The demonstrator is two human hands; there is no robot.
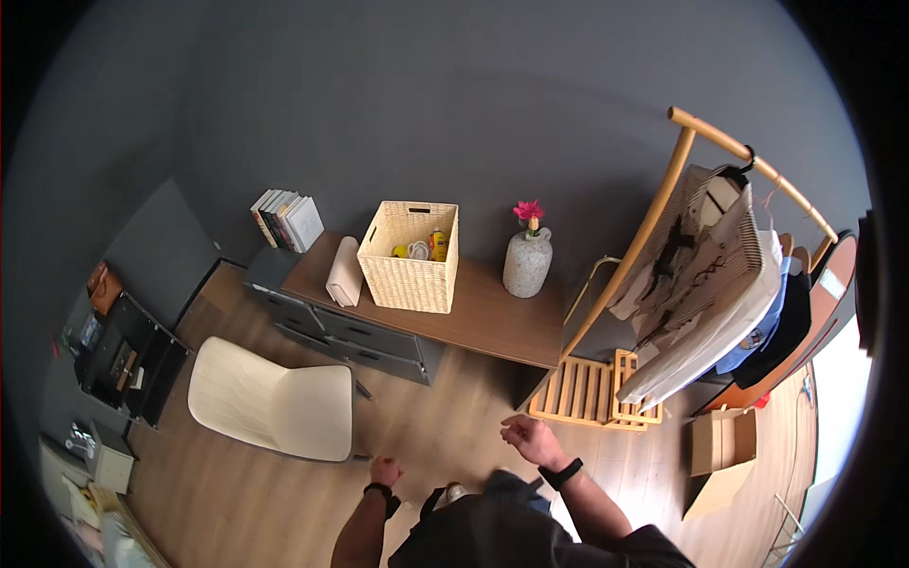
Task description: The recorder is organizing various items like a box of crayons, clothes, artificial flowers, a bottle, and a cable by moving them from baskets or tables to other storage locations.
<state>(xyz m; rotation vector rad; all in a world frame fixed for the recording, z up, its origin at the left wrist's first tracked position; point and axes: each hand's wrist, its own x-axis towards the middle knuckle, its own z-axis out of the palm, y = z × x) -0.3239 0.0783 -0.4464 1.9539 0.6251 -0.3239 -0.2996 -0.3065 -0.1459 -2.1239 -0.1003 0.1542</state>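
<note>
My left hand (385,470) hangs low in front of me with its fingers curled in, and nothing shows in it. It is nearest to the cream chair (317,405). My right hand (532,441) is held in the air short of the desk (492,333), its fingers loosely bent and apart, holding nothing. Both wrists wear black bands. On the desk stand a woven basket (409,284) with yellow and white items inside, a pale pink bag (346,273), and a grey stone-like vase (527,265) with a pink flower (528,209). Neither hand touches any of them.
Several books (288,221) stand at the desk's far left, above dark drawers (355,331). At right is a wooden clothes rack (653,208) with hanging clothes (705,275) and a slatted base (578,393). An open cardboard box (721,459) rests on the floor beyond it.
</note>
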